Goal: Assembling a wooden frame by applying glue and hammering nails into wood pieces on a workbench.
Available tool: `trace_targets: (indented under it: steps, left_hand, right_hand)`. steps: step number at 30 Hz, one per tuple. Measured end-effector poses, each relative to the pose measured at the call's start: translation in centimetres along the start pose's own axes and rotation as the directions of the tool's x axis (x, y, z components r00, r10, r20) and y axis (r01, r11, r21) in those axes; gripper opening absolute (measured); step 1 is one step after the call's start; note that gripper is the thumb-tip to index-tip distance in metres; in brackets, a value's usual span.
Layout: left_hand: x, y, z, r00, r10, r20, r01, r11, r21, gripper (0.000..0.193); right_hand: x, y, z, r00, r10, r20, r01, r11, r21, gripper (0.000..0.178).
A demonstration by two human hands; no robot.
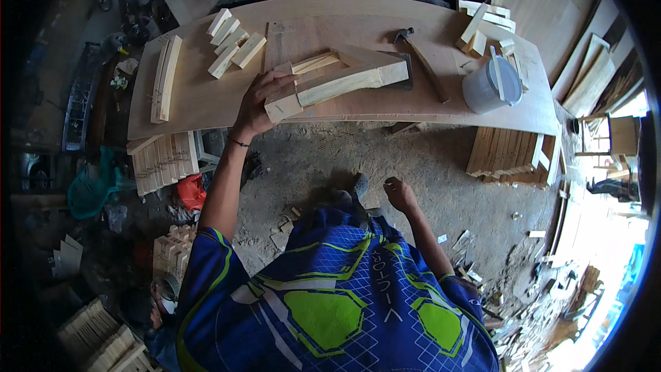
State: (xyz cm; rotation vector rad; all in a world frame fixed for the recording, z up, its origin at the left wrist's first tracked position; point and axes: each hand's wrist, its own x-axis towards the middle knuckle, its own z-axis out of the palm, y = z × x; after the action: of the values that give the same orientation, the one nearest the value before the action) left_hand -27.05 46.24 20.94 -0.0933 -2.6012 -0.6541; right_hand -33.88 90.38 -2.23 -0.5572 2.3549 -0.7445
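My left hand (264,100) is closed around the near left corner of a pale wooden frame (348,85), which is tilted over the bench's front edge. Joined wood pieces make up its sides, and its far right end lies by a dark flat piece (406,70) on the bench. My right hand (401,195) hangs low in front of my body, apart from the bench. Its fingers are curled, and whatever they may hold is hidden. A claw hammer (428,69) with a wooden handle lies to the right of the frame.
The plywood-topped bench (200,107) holds short wood blocks (234,48), long strips (166,79), a white bucket (490,89) and more offcuts (482,24). Wood stacks (506,151) stand beneath its right end. Beside my left arm lies a red bag (192,191); scraps litter the floor.
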Motion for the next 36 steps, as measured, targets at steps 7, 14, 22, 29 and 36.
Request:
trace_targets:
  steps: [7, 14, 22, 29, 36]
  left_hand:
    - [0.7, 3.6, 1.3, 0.97, 0.211, -0.119, -0.196, 0.973, 0.12, 0.04]
    - [1.4, 14.2, -4.7, 0.957, -0.266, -0.111, 0.179, 0.849, -0.498, 0.03]
    - [2.7, 12.5, -9.4, 0.936, -0.271, -0.224, 0.055, 0.742, -0.668, 0.035]
    - [9.0, 0.9, -2.8, 0.954, -0.265, -0.139, 0.037, 0.565, -0.825, 0.061]
    - [12.9, -4.1, 2.4, 0.905, -0.385, -0.179, -0.034, 0.355, -0.934, 0.07]
  right_hand:
    - [-5.0, -1.8, 5.2, 0.999, 0.014, 0.04, -0.015, 1.0, 0.022, 0.032]
    - [-11.0, -2.5, 8.3, 0.992, 0.09, 0.088, -0.107, 0.972, 0.208, 0.037]
    - [-10.4, -2.8, 6.9, 0.982, 0.189, -0.019, -0.186, 0.976, 0.111, 0.036]
    - [-2.5, 2.6, 1.0, 0.997, 0.056, -0.058, -0.048, 0.99, 0.131, 0.031]
    - [6.6, 6.1, -11.2, 0.99, 0.003, -0.144, 0.006, 0.998, 0.057, 0.029]
